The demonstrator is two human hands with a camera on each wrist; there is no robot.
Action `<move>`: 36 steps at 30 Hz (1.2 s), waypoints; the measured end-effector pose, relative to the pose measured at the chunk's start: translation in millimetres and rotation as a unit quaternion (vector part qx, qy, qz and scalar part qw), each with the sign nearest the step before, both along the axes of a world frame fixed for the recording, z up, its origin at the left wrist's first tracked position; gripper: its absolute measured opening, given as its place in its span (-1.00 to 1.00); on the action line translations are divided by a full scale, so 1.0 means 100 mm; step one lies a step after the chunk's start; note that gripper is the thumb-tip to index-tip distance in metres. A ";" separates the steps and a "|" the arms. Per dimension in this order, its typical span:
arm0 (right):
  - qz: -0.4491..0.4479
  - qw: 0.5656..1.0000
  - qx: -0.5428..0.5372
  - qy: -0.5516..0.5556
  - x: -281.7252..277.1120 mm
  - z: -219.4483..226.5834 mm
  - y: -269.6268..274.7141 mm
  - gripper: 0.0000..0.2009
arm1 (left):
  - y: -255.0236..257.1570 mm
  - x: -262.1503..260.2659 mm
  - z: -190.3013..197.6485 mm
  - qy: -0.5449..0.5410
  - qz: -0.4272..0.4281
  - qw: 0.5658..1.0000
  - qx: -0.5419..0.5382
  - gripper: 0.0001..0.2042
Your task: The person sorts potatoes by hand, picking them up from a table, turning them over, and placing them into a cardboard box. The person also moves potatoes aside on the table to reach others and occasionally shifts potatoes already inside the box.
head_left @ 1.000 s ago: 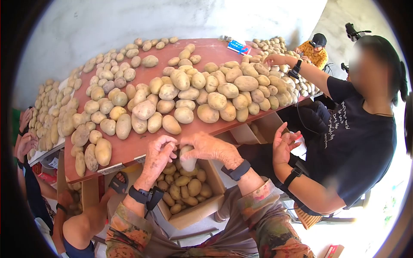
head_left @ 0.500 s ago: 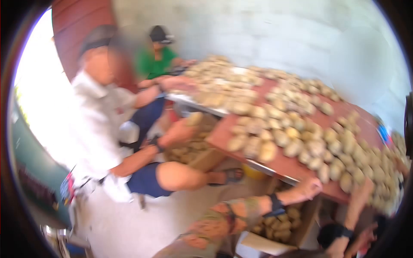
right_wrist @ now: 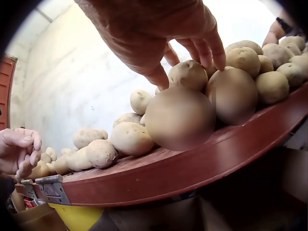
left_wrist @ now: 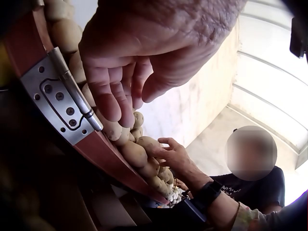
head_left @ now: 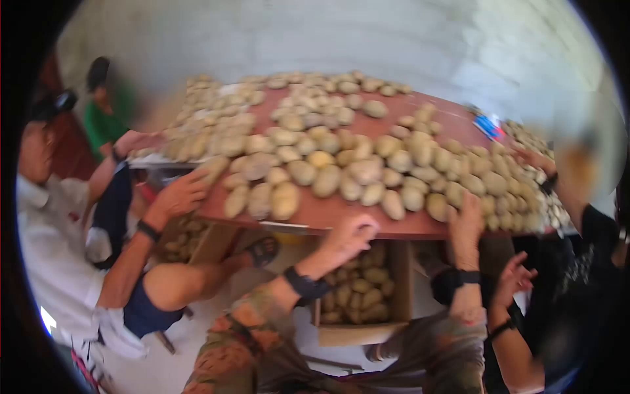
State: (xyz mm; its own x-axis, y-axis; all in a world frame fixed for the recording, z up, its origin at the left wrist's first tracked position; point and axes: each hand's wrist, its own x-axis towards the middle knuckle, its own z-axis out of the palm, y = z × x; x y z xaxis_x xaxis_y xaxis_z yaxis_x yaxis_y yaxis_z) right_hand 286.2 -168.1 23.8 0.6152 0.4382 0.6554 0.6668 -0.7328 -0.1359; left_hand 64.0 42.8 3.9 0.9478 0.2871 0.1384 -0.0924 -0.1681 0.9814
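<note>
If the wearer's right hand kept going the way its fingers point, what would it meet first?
Most likely the tan potato under the right hand at the red-brown wooden table edge; its fingers already reach over it, though contact is unclear.

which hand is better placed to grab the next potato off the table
Right, probably. The right hand is already over the potatoes, fingertips on one potato near the table edge. The left hand is at the edge by the metal hinge, holding nothing.

Potatoes (head_left: pixel 367 172) heaped on table (head_left: pixel 341 215) — cardboard box (head_left: pixel 357 333) of potatoes beneath, between both hands.
</note>
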 end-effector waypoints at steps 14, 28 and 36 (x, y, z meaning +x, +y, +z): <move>-0.094 0.995 -0.036 0.011 0.04 0.03 0.15 -0.33 | -0.06 0.08 0.11 0.076 0.000 0.996 -0.040 -0.83; 0.272 0.850 0.157 0.422 -0.39 0.50 0.05 -0.49 | -0.13 0.18 0.05 0.074 -0.002 0.997 -0.030 -0.83; 0.320 0.793 -0.183 0.485 -0.71 0.26 0.26 -0.44 | -0.12 0.21 0.01 0.072 0.005 0.997 -0.021 -0.85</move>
